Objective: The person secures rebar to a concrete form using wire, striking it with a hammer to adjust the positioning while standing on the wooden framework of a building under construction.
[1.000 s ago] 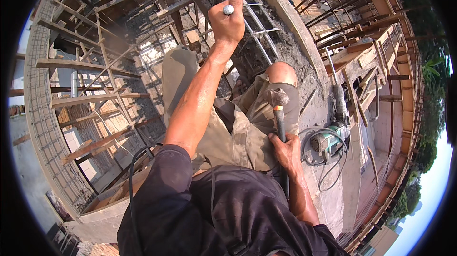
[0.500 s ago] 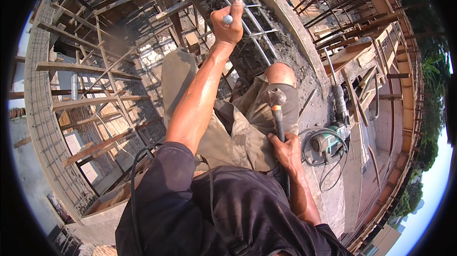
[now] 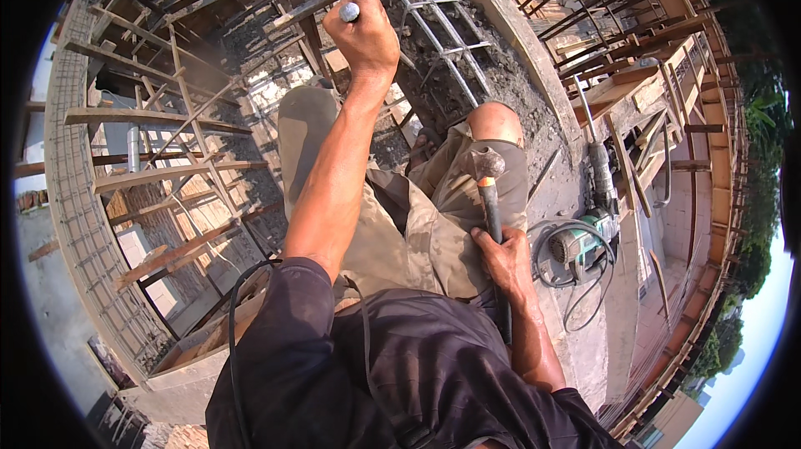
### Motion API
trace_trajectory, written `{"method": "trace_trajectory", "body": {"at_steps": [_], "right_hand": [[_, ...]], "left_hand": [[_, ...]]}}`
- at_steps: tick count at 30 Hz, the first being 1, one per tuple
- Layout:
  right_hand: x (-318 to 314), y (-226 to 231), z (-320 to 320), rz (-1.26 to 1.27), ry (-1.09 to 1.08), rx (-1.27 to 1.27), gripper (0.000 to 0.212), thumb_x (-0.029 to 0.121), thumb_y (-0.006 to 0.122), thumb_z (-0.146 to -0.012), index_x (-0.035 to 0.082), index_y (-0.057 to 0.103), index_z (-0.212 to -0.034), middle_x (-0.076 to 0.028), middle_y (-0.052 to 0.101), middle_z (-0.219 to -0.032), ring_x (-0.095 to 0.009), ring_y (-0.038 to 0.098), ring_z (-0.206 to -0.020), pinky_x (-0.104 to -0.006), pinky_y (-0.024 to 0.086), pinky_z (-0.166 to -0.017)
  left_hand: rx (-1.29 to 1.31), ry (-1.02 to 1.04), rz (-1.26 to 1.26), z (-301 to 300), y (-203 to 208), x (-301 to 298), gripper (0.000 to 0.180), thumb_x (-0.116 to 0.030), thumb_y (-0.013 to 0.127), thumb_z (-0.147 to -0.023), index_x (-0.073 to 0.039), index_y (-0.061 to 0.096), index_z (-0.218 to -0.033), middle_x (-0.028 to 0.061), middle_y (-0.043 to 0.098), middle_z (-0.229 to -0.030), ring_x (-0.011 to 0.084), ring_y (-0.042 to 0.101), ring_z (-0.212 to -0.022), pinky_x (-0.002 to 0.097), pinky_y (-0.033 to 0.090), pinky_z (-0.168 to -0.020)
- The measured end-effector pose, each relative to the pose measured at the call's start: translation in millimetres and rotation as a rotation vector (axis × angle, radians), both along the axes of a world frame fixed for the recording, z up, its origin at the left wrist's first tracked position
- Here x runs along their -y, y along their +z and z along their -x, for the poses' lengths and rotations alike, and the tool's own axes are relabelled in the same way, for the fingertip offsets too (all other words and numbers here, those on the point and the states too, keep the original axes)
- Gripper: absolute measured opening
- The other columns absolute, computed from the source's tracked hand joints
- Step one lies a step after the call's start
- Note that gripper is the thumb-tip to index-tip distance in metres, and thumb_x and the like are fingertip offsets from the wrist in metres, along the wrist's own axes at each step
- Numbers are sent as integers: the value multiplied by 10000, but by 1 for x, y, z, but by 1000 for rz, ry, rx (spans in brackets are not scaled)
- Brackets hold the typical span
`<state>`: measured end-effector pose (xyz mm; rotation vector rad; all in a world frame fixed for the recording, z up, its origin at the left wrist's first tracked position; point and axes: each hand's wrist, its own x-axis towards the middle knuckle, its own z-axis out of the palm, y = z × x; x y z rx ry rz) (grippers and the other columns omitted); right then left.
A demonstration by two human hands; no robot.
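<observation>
Just left of the steel rebar [image 3: 455, 50], my left hand [image 3: 367, 42] has its fingers clamped round a metal rod [image 3: 350, 12], perhaps so its round end (all I can see of it) stays exposed; half a second ago that fist overlapped the bars, and now it sits clear beside them. Nearer me than the rebar, my right hand [image 3: 506, 259] grips the hammer [image 3: 491, 211] partway down its handle, probably for balance, much as before
</observation>
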<state>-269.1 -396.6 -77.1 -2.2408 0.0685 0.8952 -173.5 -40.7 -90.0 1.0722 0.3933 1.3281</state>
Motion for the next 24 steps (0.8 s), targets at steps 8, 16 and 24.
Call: {"method": "trace_trajectory", "body": {"at_steps": [8,16,24], "right_hand": [[-3,4,0,39,-9,-12,411,324,733,-900,15,612,-657,19,476,-534,-79,432,-511,-324,339,-465],[-10,36,7,-76,-35,74,378,332,741,-932,-13,645,-809,24,524,-609,-68,453,-533,-295,362,-481],[-78,153,-25,-657,-233,646,364,250,618,-1039,95,495,-733,42,378,-508,-61,317,-397,-256,240,-368]], "left_hand": [[-127,-80,-56,-27,-29,0,586,-364,545,-1072,-59,448,-581,-51,336,-536,80,295,-544,355,208,-510],[-379,-139,-286,-30,-10,74,515,-300,661,-1019,-19,475,-630,21,368,-516,105,360,-520,367,319,-456],[-274,-74,-240,-81,13,62,414,-284,751,-929,-26,561,-665,162,516,-542,246,486,-460,416,406,-483]]}}
